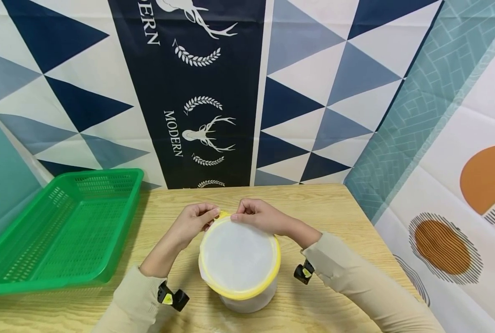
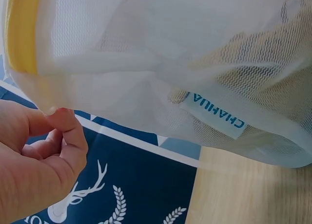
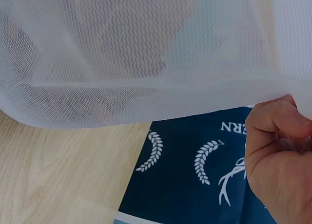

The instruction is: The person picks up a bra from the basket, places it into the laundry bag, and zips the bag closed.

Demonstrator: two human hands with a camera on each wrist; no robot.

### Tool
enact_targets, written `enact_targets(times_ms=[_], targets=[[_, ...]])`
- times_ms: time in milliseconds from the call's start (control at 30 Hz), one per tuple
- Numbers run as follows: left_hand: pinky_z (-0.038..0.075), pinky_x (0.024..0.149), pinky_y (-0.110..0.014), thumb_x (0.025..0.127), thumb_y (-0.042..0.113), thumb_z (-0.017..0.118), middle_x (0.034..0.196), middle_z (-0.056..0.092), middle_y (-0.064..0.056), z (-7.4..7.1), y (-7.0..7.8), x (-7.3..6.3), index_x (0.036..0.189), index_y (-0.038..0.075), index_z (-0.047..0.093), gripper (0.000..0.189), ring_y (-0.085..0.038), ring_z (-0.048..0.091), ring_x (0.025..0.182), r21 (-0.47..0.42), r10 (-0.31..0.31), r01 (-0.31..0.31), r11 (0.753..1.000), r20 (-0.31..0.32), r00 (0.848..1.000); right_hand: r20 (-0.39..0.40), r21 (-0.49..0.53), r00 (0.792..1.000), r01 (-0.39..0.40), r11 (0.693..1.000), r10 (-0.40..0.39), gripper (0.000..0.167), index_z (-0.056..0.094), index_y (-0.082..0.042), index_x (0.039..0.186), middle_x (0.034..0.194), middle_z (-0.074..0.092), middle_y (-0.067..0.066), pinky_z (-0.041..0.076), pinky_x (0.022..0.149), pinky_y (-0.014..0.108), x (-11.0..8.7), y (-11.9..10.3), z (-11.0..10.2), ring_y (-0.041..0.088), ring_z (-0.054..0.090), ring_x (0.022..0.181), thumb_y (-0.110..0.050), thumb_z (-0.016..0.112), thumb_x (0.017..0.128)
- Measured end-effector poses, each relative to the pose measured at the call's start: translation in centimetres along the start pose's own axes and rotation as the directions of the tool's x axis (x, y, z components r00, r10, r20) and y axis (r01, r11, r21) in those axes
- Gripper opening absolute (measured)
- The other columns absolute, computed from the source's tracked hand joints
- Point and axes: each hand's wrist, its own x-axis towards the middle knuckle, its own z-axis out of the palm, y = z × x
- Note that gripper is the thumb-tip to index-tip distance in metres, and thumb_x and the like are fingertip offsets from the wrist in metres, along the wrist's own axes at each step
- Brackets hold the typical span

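Note:
A round white mesh laundry bag (image 1: 240, 255) stands on the table, its lid edged by a yellow zipper (image 1: 253, 291). At the far side of the rim, my left hand (image 1: 194, 223) pinches the bag's edge near a bit of yellow between thumb and forefinger. Just to the right, my right hand (image 1: 266, 217) grips the same rim, thumb on top and fingers curled under. In the left wrist view a white label (image 2: 214, 114) with blue letters shows on the mesh wall. Folds of cloth hide part of the right fingertips in the right wrist view.
A green plastic basket (image 1: 105, 274) sits at the left of the wooden table (image 1: 318, 212). Patterned cloth (image 1: 214, 83) hangs behind the table, and more hangs at the right side. Each wrist wears a small black camera (image 1: 176, 298).

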Motion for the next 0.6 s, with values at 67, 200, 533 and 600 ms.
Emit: enact_targets(times_ms=[67,200,533,600], targets=[[0.044,0.057,-0.017,0.098,0.013,0.049,0.081,0.057,0.000,-0.02,-0.08,-0.04,0.111,-0.009,0.058,0.027,-0.009,0.049,0.064,0.005,0.007,-0.007,1.000,0.000,1.000,0.000,0.003,1.000,-0.001,1.000,0.001,0.018,0.057,-0.002,0.088,0.077,0.058,0.003,0.049,0.048,0.021,-0.03,0.01,0.00,0.010,0.057,0.058,-0.019,0.057,0.094],[0.044,0.059,-0.017,0.097,0.013,0.049,0.081,0.058,0.000,-0.16,-0.22,-0.23,0.114,-0.011,0.056,0.030,-0.009,0.049,0.066,0.013,0.017,-0.017,1.000,0.007,1.000,0.010,0.011,1.000,-0.003,1.000,0.003,0.017,0.057,-0.002,0.089,0.077,0.058,0.002,0.049,0.049,0.021,-0.14,-0.01,0.05,0.009,0.058,0.059,-0.018,0.056,0.094],[0.045,0.059,-0.016,0.098,0.013,0.048,0.078,0.056,0.003,-0.42,-0.45,-0.57,0.118,-0.014,0.052,0.034,-0.006,0.049,0.064,-0.019,0.023,-0.022,1.000,0.024,0.999,-0.001,-0.003,1.000,-0.005,1.000,0.005,0.017,0.057,-0.002,0.088,0.077,0.057,0.002,0.048,0.049,0.020,-0.45,0.02,0.03,0.009,0.056,0.059,-0.018,0.056,0.094],[0.045,0.059,-0.016,0.098,0.013,0.048,0.077,0.055,0.002,-0.44,-0.47,-0.67,0.118,-0.013,0.052,0.033,-0.006,0.049,0.064,-0.030,0.015,-0.014,0.999,0.019,1.000,-0.003,-0.001,1.000,-0.009,1.000,0.009,0.017,0.057,-0.002,0.087,0.076,0.056,0.002,0.048,0.049,0.020,-0.55,0.06,-0.03,0.009,0.056,0.059,-0.018,0.056,0.094]])
